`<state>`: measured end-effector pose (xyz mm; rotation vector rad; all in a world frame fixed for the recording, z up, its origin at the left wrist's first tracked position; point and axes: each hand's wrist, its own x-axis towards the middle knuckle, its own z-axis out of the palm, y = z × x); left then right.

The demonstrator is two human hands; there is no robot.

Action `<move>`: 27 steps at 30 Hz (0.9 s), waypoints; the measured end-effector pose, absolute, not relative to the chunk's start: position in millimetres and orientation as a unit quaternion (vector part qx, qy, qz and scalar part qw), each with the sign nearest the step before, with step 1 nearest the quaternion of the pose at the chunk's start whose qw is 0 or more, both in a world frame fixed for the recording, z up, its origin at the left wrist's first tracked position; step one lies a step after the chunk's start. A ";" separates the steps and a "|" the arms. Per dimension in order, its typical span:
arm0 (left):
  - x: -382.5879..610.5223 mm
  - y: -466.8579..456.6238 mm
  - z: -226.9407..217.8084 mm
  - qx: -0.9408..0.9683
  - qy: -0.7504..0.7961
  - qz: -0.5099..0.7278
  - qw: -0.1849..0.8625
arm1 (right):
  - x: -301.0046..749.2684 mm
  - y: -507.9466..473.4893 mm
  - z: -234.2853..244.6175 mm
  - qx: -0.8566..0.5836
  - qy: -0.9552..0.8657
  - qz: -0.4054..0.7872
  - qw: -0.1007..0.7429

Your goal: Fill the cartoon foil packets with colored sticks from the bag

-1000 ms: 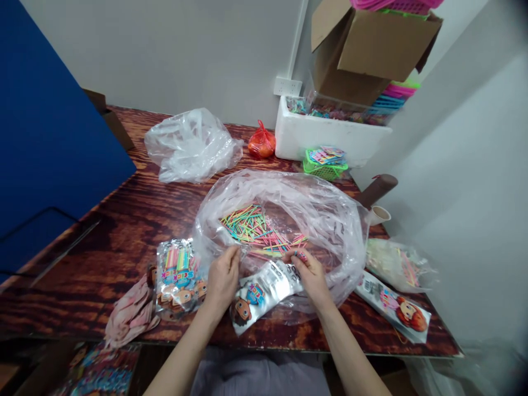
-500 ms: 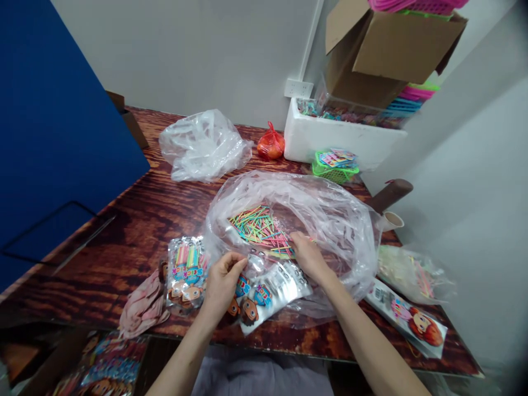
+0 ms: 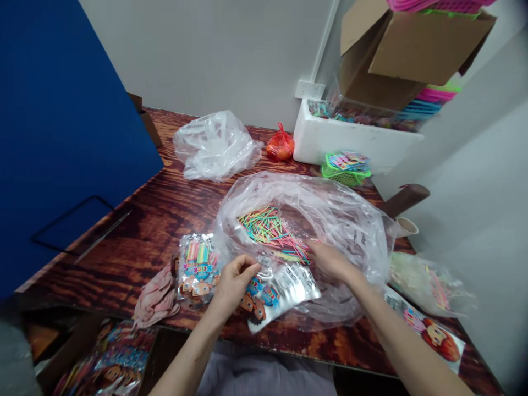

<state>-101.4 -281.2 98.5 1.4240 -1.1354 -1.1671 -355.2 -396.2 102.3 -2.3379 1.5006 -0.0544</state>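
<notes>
A large clear plastic bag [image 3: 350, 220] lies spread in front of me, its mouth around a heap of thin, colourful sticks [image 3: 264, 225]. My right hand [image 3: 330, 259] reaches into that mouth, fingers drawn together at the heap's right end; what they hold is hidden. Thumb and fingers of my left hand [image 3: 235, 280] pinch the upper edge of a printed pouch [image 3: 251, 291]. Beside it, partly under the bag's near edge, lie silver-white pouches [image 3: 289, 291] with a cartoon face. Left of my left hand are clear packets [image 3: 198, 269] filled with coloured sticks.
A pink cloth [image 3: 157, 297] hangs at the table's front edge. Behind are another plastic bag [image 3: 218, 146], a red bag of fruit [image 3: 280, 144], a green basket [image 3: 344, 175] and a white foam box [image 3: 355, 140]. At right stand a paper cup [image 3: 406, 226] and a bag of sticks [image 3: 429, 283].
The whole view has shifted, so things sit farther right. My right hand has drawn slightly rightward from the sticks. My left hand stays at the pouch edge.
</notes>
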 end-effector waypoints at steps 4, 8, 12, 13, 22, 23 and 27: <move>-105.0 -279.2 105.1 0.595 -0.498 -0.419 0.471 | -373.2 -390.8 96.9 -0.627 0.504 -0.224 0.550; -109.2 -275.8 112.6 0.567 -0.544 -0.393 0.478 | -365.4 -374.6 98.0 -0.431 0.432 -0.341 0.715; -112.9 -272.0 112.4 0.539 -0.579 -0.387 0.473 | -339.0 -367.0 112.4 -0.387 0.356 -0.418 0.741; -114.1 -271.1 111.7 0.535 -0.584 -0.388 0.471 | -331.0 -367.1 117.7 -0.376 0.345 -0.445 0.736; -125.6 -266.8 107.9 0.511 -0.533 -0.476 0.478 | -274.1 -350.7 152.8 -0.393 0.298 -0.480 0.725; -125.8 -266.6 105.8 0.511 -0.514 -0.491 0.483 | -272.3 -347.1 152.5 -0.400 0.305 -0.473 0.723; -126.1 -264.7 94.7 0.512 -0.429 -0.543 0.508 | -273.6 -337.0 148.9 -0.392 0.313 -0.476 0.722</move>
